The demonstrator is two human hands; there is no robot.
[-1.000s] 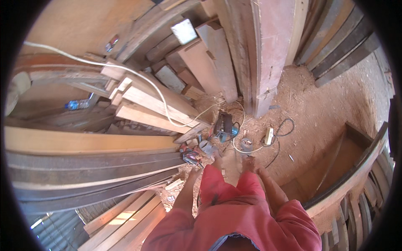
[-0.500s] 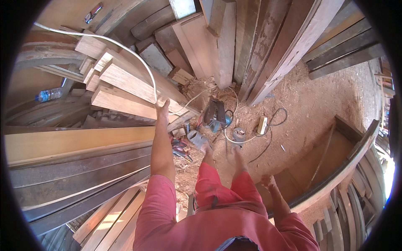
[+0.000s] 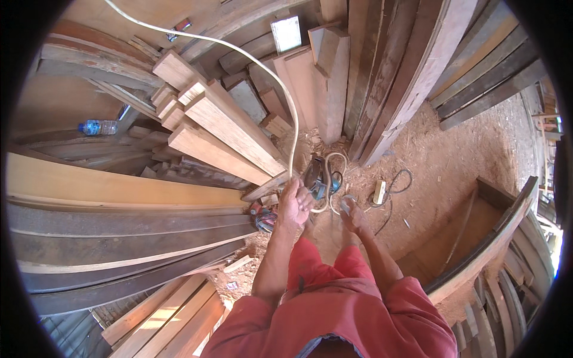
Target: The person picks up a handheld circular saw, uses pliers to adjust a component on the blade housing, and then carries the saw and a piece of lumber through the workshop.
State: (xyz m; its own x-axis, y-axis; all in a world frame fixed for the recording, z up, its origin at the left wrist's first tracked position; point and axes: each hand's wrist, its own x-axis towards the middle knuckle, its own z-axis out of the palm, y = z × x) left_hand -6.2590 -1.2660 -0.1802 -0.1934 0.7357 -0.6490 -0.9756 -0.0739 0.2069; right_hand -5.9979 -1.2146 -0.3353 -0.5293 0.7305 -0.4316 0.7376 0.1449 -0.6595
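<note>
My left hand (image 3: pixel 295 203) is closed around a white cord (image 3: pixel 290 113), which arcs up from the fist toward the upper left. Below the fist the same cord loops over the ground by my feet. Just to the right, my right hand (image 3: pixel 356 218) reaches low beside a grey slipper (image 3: pixel 347 204) and the ground stretch of cord. Its fingertips blend with what lies behind them, so I cannot tell whether they hold anything. Beyond both hands lies a teal and dark power tool (image 3: pixel 322 184) on the sawdust, partly covered by the cord's loop.
Pale planks (image 3: pixel 218 152) are stacked at the left, near long dark boards (image 3: pixel 131 247). Tall timbers (image 3: pixel 394 83) lean at the back. A white block (image 3: pixel 379 192) with a dark cable lies right of my feet. A large wooden trough (image 3: pixel 477 244) stands at the right.
My left hand has come from the plank stack to before my body, bringing the white cord with it. My right hand has moved forward and left from beside the trough toward my feet.
</note>
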